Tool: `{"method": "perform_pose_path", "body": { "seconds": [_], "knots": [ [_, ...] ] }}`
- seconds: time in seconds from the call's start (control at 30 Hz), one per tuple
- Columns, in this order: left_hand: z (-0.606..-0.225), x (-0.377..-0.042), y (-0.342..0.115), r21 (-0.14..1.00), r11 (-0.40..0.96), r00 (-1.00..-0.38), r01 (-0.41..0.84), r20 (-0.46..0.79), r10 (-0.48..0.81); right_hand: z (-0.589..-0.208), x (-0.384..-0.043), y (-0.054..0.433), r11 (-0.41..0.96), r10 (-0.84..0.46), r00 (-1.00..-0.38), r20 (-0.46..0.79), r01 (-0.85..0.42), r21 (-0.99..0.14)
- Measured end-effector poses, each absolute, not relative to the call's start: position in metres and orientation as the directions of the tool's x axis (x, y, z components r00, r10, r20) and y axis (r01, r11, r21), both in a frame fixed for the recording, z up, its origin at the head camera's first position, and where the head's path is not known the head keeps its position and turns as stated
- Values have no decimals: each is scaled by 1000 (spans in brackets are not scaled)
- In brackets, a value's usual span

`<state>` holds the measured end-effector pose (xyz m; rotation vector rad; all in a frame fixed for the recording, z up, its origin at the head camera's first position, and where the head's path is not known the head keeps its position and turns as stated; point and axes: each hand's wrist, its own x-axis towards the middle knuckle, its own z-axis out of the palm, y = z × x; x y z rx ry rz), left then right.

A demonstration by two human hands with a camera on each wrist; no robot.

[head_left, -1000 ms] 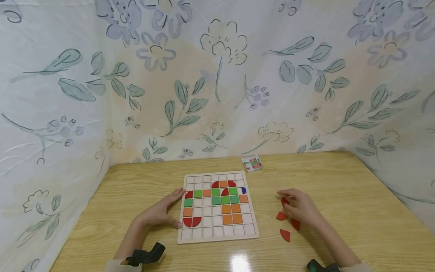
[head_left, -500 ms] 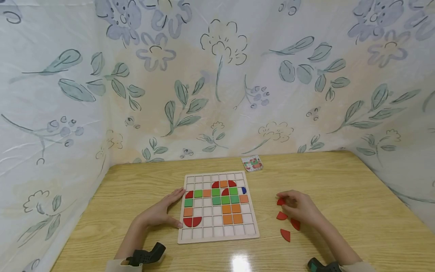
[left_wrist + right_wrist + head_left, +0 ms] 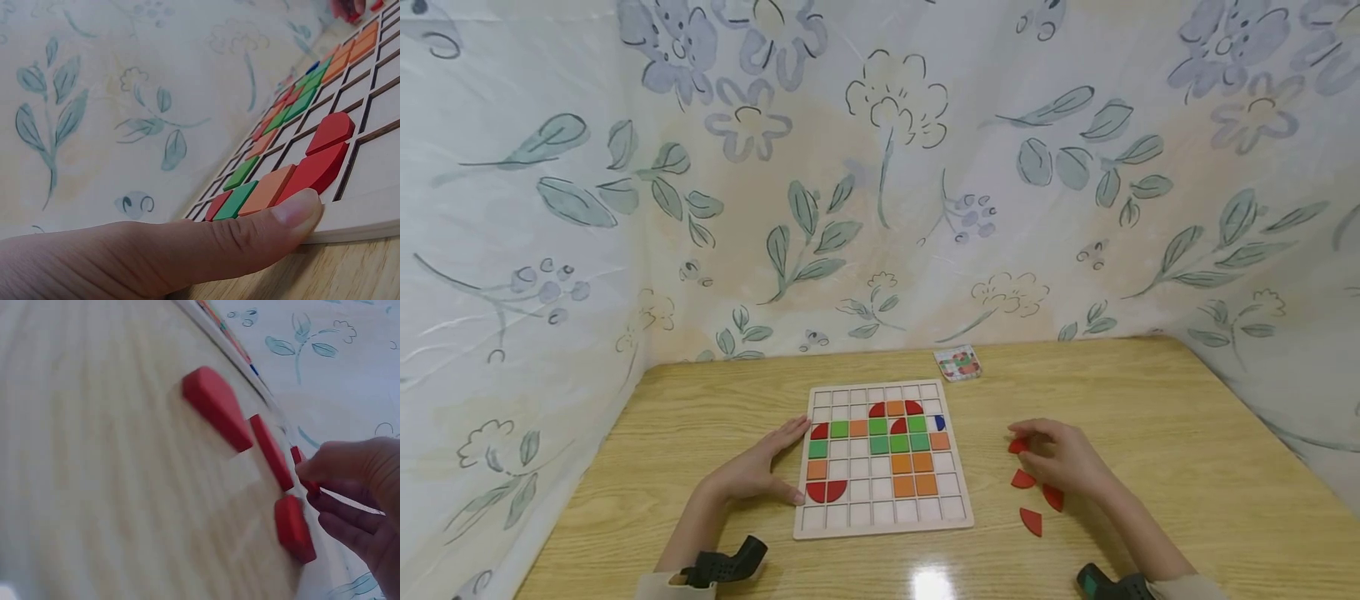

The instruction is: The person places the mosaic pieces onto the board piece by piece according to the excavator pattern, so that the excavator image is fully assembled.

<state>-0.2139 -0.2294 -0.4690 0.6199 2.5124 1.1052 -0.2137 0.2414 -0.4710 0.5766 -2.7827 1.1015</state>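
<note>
A square wooden grid board (image 3: 860, 515) lies on the table, with red, green and orange tiles in some of its cells. At its left edge rests my left hand (image 3: 747, 473), fingers and thumb spread apart; in the left wrist view the thumb (image 3: 250, 240) presses the rim beside a red tile (image 3: 315, 169). To the right of the board, my right hand (image 3: 1065, 457) pinches a red quarter-circle tile (image 3: 1017, 446) between thumb and fingers, close above the tabletop. Loose red quarter-circle tiles lie by that hand: one (image 3: 1023, 479) below the fingertips, one (image 3: 1053, 498) partly under the hand, one (image 3: 1032, 522) nearer me.
Behind the board lies a small card (image 3: 958, 363) printed with a coloured grid pattern. A blue rounded tile (image 3: 939, 423) sits at the board's right side. A flowered cloth (image 3: 880, 183) hangs along the back of the wooden table (image 3: 722, 383).
My right hand has turned the pinched red tile slightly and drawn it a little leftward. The left hand stays at the board's edge. The whole head view has shifted slightly.
</note>
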Motion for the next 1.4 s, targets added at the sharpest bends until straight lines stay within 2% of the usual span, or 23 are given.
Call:
{"method": "perform_pose_path", "body": {
  "seconds": [0.37,0.6,0.9,1.0,1.23,1.3,1.4],
  "knots": [
    [-470,-214,-229,764,600,-855,238,-128,503,-461,-223,230,605,-275,-936,220,-346,-717],
    [-471,-215,-229,767,593,-851,247,-121,511,-460,-226,207,569,-278,-953,120,-264,-779],
    [-471,-215,-230,768,595,-857,237,-124,501,-458,-228,164,492,-376,-913,158,-341,-801],
    [-470,-214,-230,771,591,-856,237,-123,503,-459,-225,144,481,-435,-881,186,-402,-779],
    [-469,-214,-230,768,595,-858,236,-122,498,-461,-221,99,433,-609,-732,304,-628,-646],
    [-470,-214,-230,766,598,-859,236,-124,497,-462,-220,89,428,-632,-711,310,-653,-625],
    [-469,-214,-229,763,601,-858,236,-126,498,-465,-219,80,447,-633,-716,295,-649,-615]
  ]
}}
